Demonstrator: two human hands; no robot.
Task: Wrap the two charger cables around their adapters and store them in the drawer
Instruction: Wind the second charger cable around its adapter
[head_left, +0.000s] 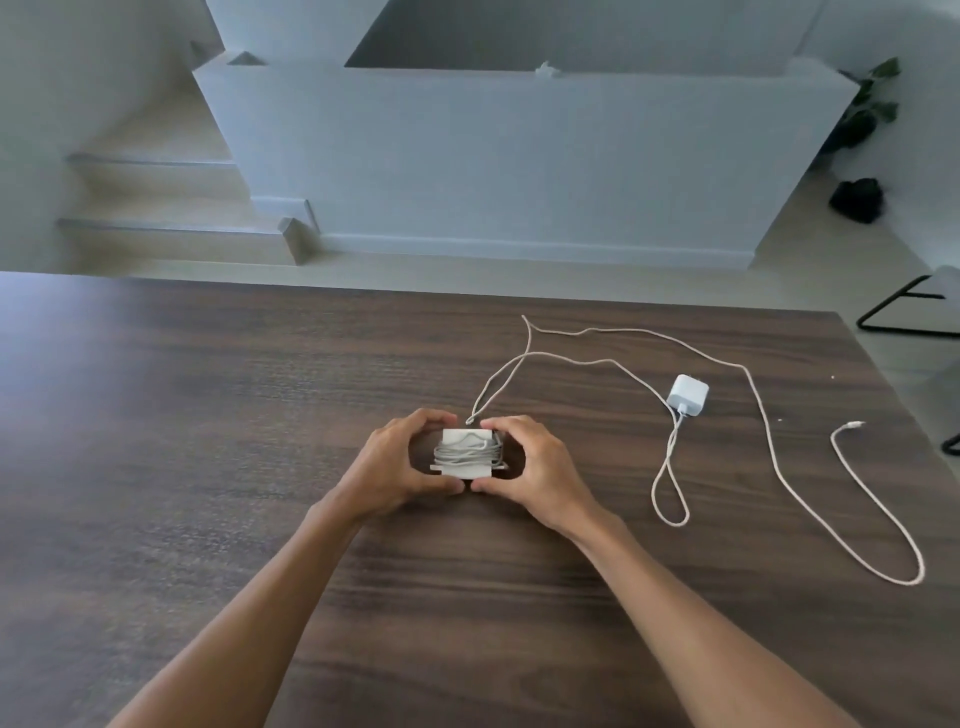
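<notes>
Head view: both hands, left hand (400, 462) and right hand (530, 462), have fingers (441, 418) closed on the light, rigid white square adapter (464, 454), best held by its bare edges so its limp grey cable coils (467, 451) cannot slide loose.

We seem to be inside a home. Pale steps (156, 208) climb in the upper left of the frame beside a white half wall (519, 156), a leafy houseplant (867, 104) stands at upper right, and a dark wood-grain table (208, 441) fills the lower half.
</notes>
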